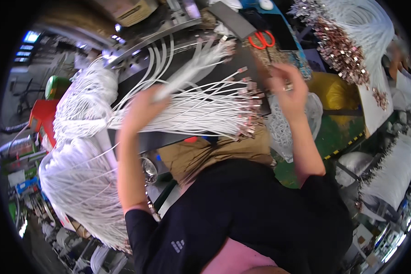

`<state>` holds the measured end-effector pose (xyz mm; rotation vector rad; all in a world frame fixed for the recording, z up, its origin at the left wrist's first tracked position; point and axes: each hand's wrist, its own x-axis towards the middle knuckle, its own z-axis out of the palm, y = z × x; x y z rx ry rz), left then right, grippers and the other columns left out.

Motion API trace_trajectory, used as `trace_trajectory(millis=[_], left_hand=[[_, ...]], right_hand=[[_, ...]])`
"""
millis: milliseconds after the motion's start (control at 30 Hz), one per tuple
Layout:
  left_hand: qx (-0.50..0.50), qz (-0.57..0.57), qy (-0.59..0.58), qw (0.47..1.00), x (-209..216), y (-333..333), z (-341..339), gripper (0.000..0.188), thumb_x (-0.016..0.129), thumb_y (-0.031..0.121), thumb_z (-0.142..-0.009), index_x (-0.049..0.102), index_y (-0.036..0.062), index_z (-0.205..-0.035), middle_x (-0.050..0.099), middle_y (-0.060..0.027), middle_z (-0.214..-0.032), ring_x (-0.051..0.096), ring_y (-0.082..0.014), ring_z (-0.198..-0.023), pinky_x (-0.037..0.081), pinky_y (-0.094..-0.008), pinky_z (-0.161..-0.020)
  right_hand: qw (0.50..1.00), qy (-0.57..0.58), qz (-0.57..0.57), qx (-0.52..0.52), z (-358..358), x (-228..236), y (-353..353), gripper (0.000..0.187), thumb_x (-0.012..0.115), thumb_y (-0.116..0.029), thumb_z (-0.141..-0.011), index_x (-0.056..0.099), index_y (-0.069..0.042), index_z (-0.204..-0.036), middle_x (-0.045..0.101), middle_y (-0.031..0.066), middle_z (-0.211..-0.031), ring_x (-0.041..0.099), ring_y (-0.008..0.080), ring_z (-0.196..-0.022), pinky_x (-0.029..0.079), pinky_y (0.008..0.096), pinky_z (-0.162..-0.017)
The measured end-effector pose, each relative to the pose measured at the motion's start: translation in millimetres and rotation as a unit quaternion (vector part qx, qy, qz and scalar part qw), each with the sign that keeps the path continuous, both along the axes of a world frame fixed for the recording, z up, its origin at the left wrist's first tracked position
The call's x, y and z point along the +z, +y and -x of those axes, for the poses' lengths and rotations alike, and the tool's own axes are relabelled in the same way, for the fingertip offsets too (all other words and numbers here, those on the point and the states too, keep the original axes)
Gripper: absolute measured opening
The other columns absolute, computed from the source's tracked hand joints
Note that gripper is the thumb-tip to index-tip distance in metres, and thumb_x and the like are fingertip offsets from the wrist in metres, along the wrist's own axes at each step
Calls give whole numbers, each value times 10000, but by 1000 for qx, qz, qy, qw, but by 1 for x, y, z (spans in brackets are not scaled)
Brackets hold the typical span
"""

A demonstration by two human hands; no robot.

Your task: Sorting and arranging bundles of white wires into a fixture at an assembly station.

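My left hand (146, 108) is closed round a bundle of white cables (194, 68), whose free ends point up and to the right, blurred by motion. Below that bundle, many more white cables (201, 113) lie side by side across a dark work surface, their small metal connectors (247, 109) gathered on the right. Off to the right of these ends, my right hand (288, 89) hangs raised with bent fingers. Its fingertips are smeared, so whether anything is between them cannot be made out. Orange-handled scissors (261, 40) lie just beyond it.
A metal machine frame (155, 39) borders the far left of the work surface. Large coiled cable bundles (84, 98) hang at the left. More cables with coppery connectors (342, 50) lie at the far right. A clear plastic bag (283, 125) and a yellow sack (335, 91) sit at the right.
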<state>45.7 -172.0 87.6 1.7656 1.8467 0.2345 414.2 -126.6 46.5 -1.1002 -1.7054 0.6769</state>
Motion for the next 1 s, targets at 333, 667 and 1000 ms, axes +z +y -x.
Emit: trace_trajectory(millis=[333, 667, 1000], left_hand=[[-5, -118, -230, 966, 16, 11, 34, 248, 612, 227, -956, 674, 17, -1070, 704, -108, -865, 651, -199, -779, 505, -322, -737], [177, -118, -281, 936, -30, 13, 59, 266, 611, 213, -971, 718, -30, -970, 696, -34, -883, 607, -90, -806, 489, -259, -740], [135, -221, -155, 953, -46, 7, 30, 258, 653, 247, -940, 711, -5, -950, 672, -78, -781, 622, -153, -729, 479, -312, -663]], right_hand=[[855, -441, -159, 221, 122, 108, 57, 469, 737, -272, -801, 618, -92, -1217, 687, 163, -1062, 673, 336, -990, 533, 431, -847], [907, -355, -34, 222, 119, 0, 81, 276, 627, -209, -875, 640, -73, -1114, 680, 140, -954, 656, 345, -956, 527, 437, -820], [894, -397, -43, 204, 115, 1, 70, 290, 605, -155, -891, 625, -67, -1166, 672, 119, -1007, 626, 347, -1018, 511, 436, -874]])
